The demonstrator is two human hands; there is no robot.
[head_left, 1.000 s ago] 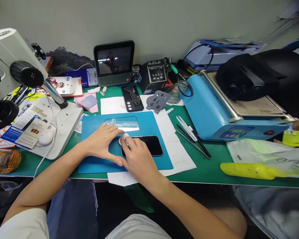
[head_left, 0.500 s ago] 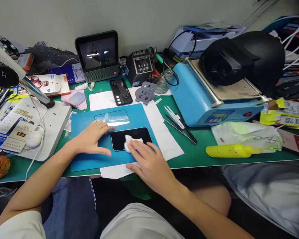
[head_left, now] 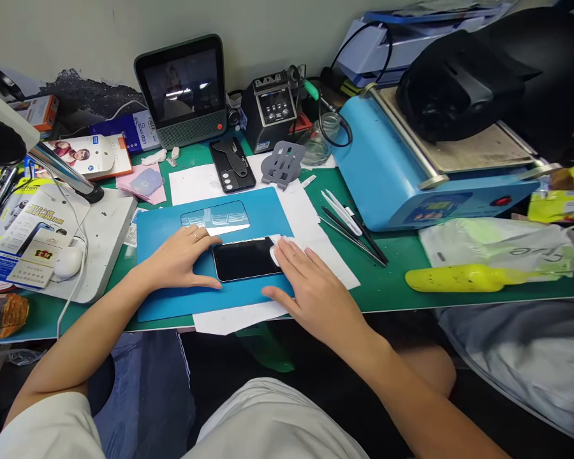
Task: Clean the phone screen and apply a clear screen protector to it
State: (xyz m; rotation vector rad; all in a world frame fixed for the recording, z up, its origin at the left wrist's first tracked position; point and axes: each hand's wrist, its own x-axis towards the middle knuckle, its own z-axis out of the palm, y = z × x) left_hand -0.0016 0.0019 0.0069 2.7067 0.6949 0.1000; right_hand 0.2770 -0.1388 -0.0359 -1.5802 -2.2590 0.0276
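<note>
The phone (head_left: 243, 259) lies screen up on the blue mat (head_left: 172, 306), in front of me and between my hands; the white wad (head_left: 275, 250) is at its right end, tucked under my fingers; half a second ago it sat near the middle of the screen, and a second ago at the left end, so most of the black glass is now uncovered.

My right hand (head_left: 310, 287) has shifted rightward with it; it is mostly open, palm down, the long fingers straight and close together over the wad, the thumb stretched out to the left, clear of it; the forearm comes in from the lower right.

My left hand (head_left: 184, 258) is nearer the phone than half a second ago; it is open and holds nothing, forefinger and thumb spread wide around the left end, one by the upper corner and one by the lower; whether they touch the edge I cannot tell.

Just beyond the phone a clear panel (head_left: 215, 215) lies on the mat; paper (head_left: 335, 245) shows from beneath; farther back are the case (head_left: 231, 166) and the grey stand (head_left: 282, 164); tweezers (head_left: 351, 237) lie to the right.
</note>
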